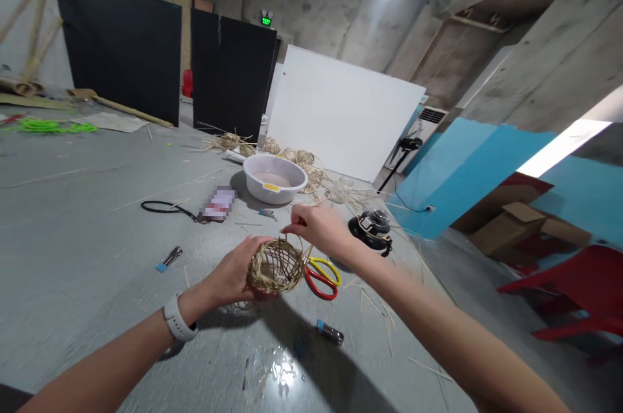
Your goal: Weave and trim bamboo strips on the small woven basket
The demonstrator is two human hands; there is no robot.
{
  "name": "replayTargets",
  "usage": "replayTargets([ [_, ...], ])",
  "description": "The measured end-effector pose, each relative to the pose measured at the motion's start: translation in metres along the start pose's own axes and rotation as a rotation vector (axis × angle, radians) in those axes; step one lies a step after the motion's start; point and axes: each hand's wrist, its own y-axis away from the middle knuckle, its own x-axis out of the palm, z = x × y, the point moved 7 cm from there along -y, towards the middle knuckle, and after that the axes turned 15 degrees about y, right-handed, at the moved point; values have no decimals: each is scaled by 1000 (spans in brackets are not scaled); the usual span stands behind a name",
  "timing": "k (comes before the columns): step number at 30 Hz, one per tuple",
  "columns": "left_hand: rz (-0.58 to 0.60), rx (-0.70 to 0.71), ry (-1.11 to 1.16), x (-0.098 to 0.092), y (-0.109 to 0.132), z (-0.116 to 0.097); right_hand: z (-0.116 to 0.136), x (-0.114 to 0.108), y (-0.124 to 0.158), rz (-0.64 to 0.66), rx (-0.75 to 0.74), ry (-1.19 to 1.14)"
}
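Observation:
My left hand point(238, 273) is wrapped round the side of a small round woven bamboo basket point(276, 265), its open mouth tilted toward me. Above the rim, my right hand point(314, 226) is closed in a pinch on a thin bamboo strip point(293, 236) that runs down to the basket's edge. Just right of the basket lie scissors point(323, 278) with one yellow and one red handle, their blades partly hidden. A white watch point(179, 319) is on my left wrist.
Beyond the hands stands a white basin point(274, 182) of water, with woven balls point(305, 158) behind it. A phone point(218, 204), a black jar-like object point(372, 231) and blue-ended metal clips point(329, 332) lie around. Loose strips litter the wet grey table point(97, 225). A red chair point(579, 293) is at right.

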Motion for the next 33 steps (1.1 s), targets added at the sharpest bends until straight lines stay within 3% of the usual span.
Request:
replayTargets([
  [4, -69, -32, 47, -5, -1, 3, 16, -5, 16, -238, -94, 40],
  [8, -91, -44, 68, -6, -1, 5, 7, 0, 25, -262, -114, -276],
  [11, -97, -43, 55, -7, -1, 5, -10, 9, 25, -155, 1, -588],
  [15, -60, -15, 29, -5, -1, 1, -18, 28, 28, 152, 119, -1035],
  [18, -63, 18, 3, -5, 1, 1, -20, 31, 30, 274, 148, -1173],
  [22, -35, 73, -58, -1, 3, 3, -22, 35, 31, 355, 170, -1186],
  [26, -31, 72, -65, 1, 2, 4, -24, 36, 28, 310, 178, -1117],
  [33, -62, -73, 112, 4, -1, 1, -29, 24, 21, 224, 129, -666],
])
